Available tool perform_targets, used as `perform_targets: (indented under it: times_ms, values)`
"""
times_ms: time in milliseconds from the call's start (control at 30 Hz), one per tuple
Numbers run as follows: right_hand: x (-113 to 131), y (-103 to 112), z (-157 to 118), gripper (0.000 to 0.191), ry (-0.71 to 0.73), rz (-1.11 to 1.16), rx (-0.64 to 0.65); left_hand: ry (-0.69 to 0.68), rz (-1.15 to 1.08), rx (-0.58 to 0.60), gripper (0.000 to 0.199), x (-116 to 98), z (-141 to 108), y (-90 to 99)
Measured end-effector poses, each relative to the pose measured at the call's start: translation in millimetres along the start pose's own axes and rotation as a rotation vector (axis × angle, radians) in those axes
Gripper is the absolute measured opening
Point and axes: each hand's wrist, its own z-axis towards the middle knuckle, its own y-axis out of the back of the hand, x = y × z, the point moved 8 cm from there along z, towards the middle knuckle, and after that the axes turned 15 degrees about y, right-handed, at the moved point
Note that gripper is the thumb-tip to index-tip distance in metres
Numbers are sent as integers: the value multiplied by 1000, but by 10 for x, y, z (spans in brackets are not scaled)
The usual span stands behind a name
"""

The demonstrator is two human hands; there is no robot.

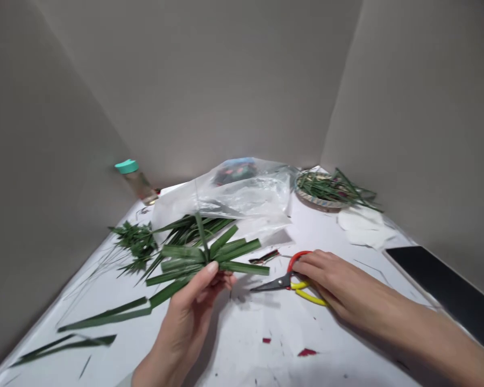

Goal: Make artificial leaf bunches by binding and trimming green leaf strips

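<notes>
My left hand pinches the middle of a bundle of green leaf strips, which fan out to both sides with one strip standing upright. To its right, my right hand has its fingers around the handles of a pair of scissors with red and yellow grips. The closed-looking blades point left, toward the bundle, and do not touch it. Loose folded leaf strips lie to the left of my left hand.
Behind are a clear plastic bag, more long leaves and leafy sprigs. A bottle with a teal cap stands back left. At right are a round basket of cut strips, white tissue and a black-topped flat object.
</notes>
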Motion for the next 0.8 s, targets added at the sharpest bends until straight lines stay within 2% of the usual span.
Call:
perform_targets:
  times_ms: [100,233,300,433,500,600,800]
  values:
    - [-118,-172,-87,44,21,-134,67,-20,-1,21,19,-25,-19,-8]
    - [-187,-213,-138,41,37,-263,19,-24,-19,47,18,-38,-68,-6]
    - [-95,-110,-89,39,69,-276,-46,-24,-36,51,18,-51,-89,3]
    - [154,231,47,35,128,-198,-205,-39,-84,42,18,-114,-102,35]
    - [198,342,60,28,126,-141,-265,-53,-104,36,19,-150,-104,49]
    - [100,386,-50,20,25,-82,-372,-59,-122,42,19,-169,-108,56]
    - [-99,212,-338,39,-218,116,-471,-10,-73,117,14,-70,-103,26]
